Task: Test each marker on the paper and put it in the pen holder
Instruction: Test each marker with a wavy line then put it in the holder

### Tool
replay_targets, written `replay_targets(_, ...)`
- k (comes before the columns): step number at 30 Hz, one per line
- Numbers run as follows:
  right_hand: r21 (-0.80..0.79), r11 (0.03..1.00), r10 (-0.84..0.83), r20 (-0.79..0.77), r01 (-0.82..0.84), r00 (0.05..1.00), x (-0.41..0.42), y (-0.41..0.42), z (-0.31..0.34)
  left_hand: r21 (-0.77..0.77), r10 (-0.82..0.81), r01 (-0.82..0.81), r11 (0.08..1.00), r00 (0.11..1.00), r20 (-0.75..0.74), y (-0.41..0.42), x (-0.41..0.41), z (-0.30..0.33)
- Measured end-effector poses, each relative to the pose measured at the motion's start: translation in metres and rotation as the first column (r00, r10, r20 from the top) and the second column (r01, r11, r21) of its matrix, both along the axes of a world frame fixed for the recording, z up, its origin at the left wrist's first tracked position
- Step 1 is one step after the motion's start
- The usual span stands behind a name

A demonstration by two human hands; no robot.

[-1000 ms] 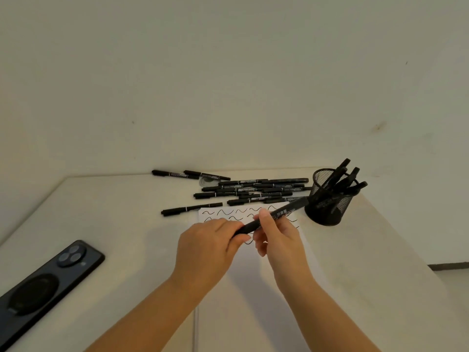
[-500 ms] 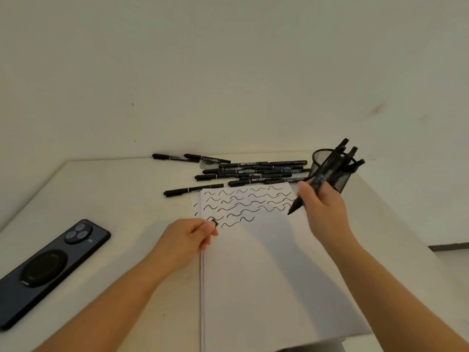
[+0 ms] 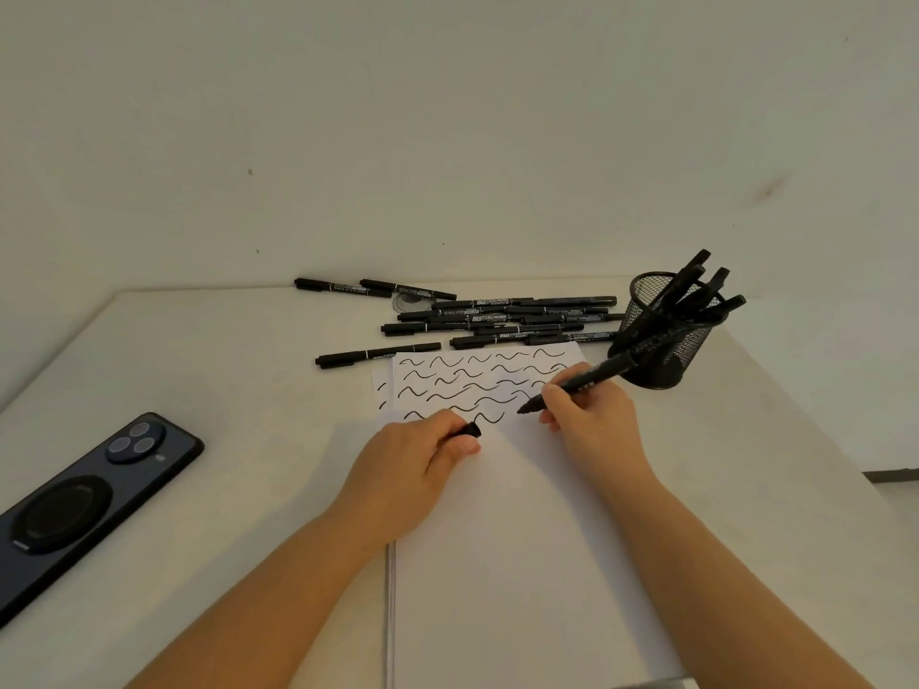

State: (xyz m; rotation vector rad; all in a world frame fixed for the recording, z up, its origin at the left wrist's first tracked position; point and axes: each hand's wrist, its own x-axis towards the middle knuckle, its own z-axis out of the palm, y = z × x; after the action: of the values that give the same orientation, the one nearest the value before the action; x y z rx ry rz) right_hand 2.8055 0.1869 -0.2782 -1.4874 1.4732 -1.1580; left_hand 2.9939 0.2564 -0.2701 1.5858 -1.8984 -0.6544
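My right hand [image 3: 592,415] grips an uncapped black marker [image 3: 597,374], its tip down at the white paper [image 3: 522,564] just right of the last wavy line. My left hand [image 3: 413,464] rests on the paper's left part and holds the marker's black cap [image 3: 470,430] between its fingers. Rows of black wavy test lines [image 3: 472,385] cover the paper's far end. A black mesh pen holder [image 3: 664,335] with several markers stands at the far right, behind my right hand. A pile of loose black markers [image 3: 502,318] lies beyond the paper.
A dark phone [image 3: 84,504] lies face down at the table's left. One single marker [image 3: 378,354] lies apart by the paper's far left corner. A small round clear object [image 3: 410,303] sits under the markers. The wall stands right behind the table.
My right hand came down from near the pen holder and brought the marker's tip to the paper. My left hand with the cap slid a little onto the paper.
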Motion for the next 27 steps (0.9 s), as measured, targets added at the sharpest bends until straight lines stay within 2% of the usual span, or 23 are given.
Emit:
replay_targets(4,0.012,0.999,0.049,-0.099,-0.048,0.994,0.003,0.002,0.000,0.010,0.007,-0.006,1.000,1.000,-0.012,-0.001,0.000,-0.001)
replay_targets(14,-0.099,0.987,-0.145,-0.160,0.130,0.976,-0.004,0.004,0.003,0.017,0.008,-0.008,1.000,0.999,-0.042,-0.002,0.003,-0.006)
replay_targets(17,-0.158,0.963,-0.220,0.005,0.218,0.976,-0.007,0.007,0.005,-0.012,0.020,-0.020,1.000,1.000,-0.008,-0.003,0.004,-0.008)
replay_targets(19,-0.142,0.975,-0.151,0.156,0.173,0.976,-0.007,0.009,0.007,-0.035,0.030,-0.031,0.999,0.999,-0.010,-0.003,0.004,-0.007)
replay_targets(22,-0.096,0.995,0.061,0.317,-0.032,0.946,-0.007,0.011,0.011,-0.039,0.053,-0.055,0.998,0.998,-0.045,-0.003,0.002,-0.006)
replay_targets(25,-0.080,0.961,0.270,0.474,-0.264,0.838,-0.002,0.015,0.013,-0.050,0.053,-0.055,0.997,0.997,-0.059,-0.003,0.002,-0.004)
replay_targets(27,-0.066,0.938,0.320,0.537,-0.339,0.781,0.000,0.018,0.013,-0.061,0.048,-0.052,0.997,0.996,-0.071,-0.003,0.002,-0.004)
